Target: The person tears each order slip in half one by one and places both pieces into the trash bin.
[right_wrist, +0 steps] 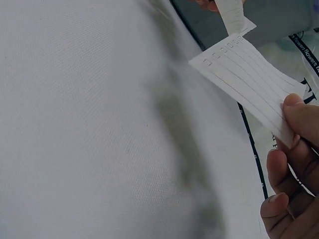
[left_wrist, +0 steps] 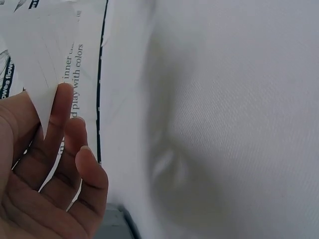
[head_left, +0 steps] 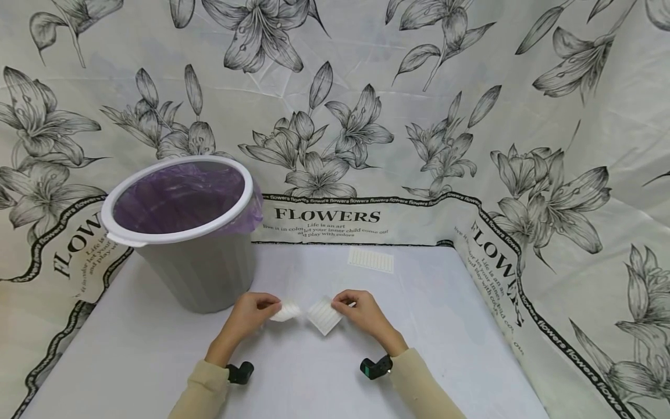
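My left hand [head_left: 250, 314] pinches a small white piece of paper [head_left: 286, 312] by its left edge, just above the table. Facing it, my right hand [head_left: 367, 315] holds a second piece of lined paper [head_left: 324, 316] between thumb and fingers at its upper right corner. A narrow gap separates the two pieces in the head view. Up close in the right wrist view, the right-hand paper [right_wrist: 244, 74] shows printed lines and a row of little boxes along one edge. Seen from the left wrist, the other paper [left_wrist: 47, 42] tapers to a point at the fingers.
At the left stands a grey bin [head_left: 204, 273] with a white rim and a purple bag liner [head_left: 246, 215]. Toward the back of the white table [head_left: 314, 384] lies a flat lined sheet [head_left: 371, 259]. Flower-printed cloth [head_left: 335, 215] hangs behind and along the sides.
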### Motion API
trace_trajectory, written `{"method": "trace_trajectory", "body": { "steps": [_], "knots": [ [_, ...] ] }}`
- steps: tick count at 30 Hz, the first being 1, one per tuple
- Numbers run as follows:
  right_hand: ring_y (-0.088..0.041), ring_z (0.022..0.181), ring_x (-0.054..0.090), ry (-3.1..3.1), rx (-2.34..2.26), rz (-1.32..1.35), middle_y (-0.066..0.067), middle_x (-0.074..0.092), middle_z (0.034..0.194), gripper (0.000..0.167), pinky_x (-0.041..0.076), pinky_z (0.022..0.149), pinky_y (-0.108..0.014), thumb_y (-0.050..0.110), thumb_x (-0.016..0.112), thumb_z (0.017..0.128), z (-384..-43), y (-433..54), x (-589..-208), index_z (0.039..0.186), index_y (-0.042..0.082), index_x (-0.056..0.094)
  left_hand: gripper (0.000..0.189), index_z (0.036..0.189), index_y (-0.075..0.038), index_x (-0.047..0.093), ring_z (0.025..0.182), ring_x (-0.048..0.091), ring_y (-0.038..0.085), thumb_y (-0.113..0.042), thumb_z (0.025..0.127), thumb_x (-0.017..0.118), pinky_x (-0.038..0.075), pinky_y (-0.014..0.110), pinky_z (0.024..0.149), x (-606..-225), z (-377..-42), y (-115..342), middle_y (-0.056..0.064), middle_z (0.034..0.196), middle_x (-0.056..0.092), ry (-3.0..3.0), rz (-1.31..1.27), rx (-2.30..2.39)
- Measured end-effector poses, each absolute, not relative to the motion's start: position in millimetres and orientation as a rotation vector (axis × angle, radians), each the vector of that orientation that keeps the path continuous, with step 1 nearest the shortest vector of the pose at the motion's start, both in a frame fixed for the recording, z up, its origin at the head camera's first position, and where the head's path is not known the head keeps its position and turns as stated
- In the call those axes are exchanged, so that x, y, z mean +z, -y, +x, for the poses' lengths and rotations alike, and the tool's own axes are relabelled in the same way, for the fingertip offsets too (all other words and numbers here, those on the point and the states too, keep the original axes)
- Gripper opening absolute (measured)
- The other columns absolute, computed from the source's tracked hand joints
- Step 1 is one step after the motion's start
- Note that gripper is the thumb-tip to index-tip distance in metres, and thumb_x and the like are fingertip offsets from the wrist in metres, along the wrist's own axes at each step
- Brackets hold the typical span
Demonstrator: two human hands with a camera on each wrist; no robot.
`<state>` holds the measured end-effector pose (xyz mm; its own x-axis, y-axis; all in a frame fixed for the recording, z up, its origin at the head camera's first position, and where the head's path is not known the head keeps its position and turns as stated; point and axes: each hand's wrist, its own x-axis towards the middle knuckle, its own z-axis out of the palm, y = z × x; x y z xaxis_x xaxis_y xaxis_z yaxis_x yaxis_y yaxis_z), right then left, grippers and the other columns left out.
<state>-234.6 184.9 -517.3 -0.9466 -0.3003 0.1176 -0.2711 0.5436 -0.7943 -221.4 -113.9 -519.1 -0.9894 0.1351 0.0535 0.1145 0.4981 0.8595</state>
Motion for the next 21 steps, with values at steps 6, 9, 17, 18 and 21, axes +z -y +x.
{"method": "trace_trajectory", "body": {
  "steps": [6, 9, 17, 18, 21],
  "knots": [
    [-0.012, 0.083, 0.064, -2.738, -1.41, -0.489, 0.001, 0.076, 0.091, 0.01, 0.051, 0.069, -0.021, 0.02, 0.073, 0.097, -235.0, -187.3, -519.2, 0.096, 0.012, 0.077, 0.01, 0.1, -0.008, 0.08, 0.084, 0.065, 0.011, -0.014, 0.094, 0.076, 0.053, 0.024, 0.07, -517.6, -220.7, 117.3, 0.002, 0.096, 0.077, -2.745, 0.197, 1.48],
    [-0.012, 0.083, 0.063, -2.737, -1.416, -0.488, 0.001, 0.075, 0.091, 0.01, 0.051, 0.068, -0.021, 0.02, 0.073, 0.097, -235.4, -188.4, -520.2, 0.096, 0.012, 0.077, 0.01, 0.101, -0.009, 0.08, 0.085, 0.065, 0.011, -0.015, 0.094, 0.076, 0.053, 0.024, 0.071, -517.6, -221.2, 119.0, 0.001, 0.096, 0.077, -2.768, 0.197, 1.458],
    [-0.013, 0.083, 0.064, -2.73, -1.417, -0.488, 0.0, 0.076, 0.092, 0.01, 0.051, 0.068, -0.021, 0.021, 0.073, 0.097, -235.6, -187.3, -519.2, 0.096, 0.012, 0.077, 0.011, 0.101, -0.009, 0.08, 0.086, 0.065, 0.012, -0.016, 0.094, 0.076, 0.053, 0.025, 0.072, -515.1, -222.6, 120.3, 0.001, 0.096, 0.077, -2.801, 0.215, 1.44],
    [-0.013, 0.083, 0.064, -2.731, -1.417, -0.487, 0.0, 0.076, 0.092, 0.01, 0.051, 0.067, -0.021, 0.021, 0.073, 0.097, -235.9, -187.0, -519.1, 0.097, 0.012, 0.077, 0.011, 0.101, -0.009, 0.08, 0.086, 0.066, 0.012, -0.016, 0.094, 0.076, 0.053, 0.025, 0.073, -514.5, -222.7, 120.2, 0.001, 0.096, 0.077, -2.803, 0.215, 1.44],
    [-0.013, 0.083, 0.063, -2.737, -1.416, -0.481, 0.001, 0.075, 0.091, 0.01, 0.05, 0.067, -0.021, 0.021, 0.073, 0.097, -236.4, -186.5, -518.9, 0.096, 0.012, 0.077, 0.011, 0.101, -0.009, 0.08, 0.087, 0.066, 0.013, -0.016, 0.094, 0.076, 0.054, 0.026, 0.074, -512.8, -222.8, 120.1, 0.002, 0.096, 0.077, -2.808, 0.213, 1.438]
  ]
}}
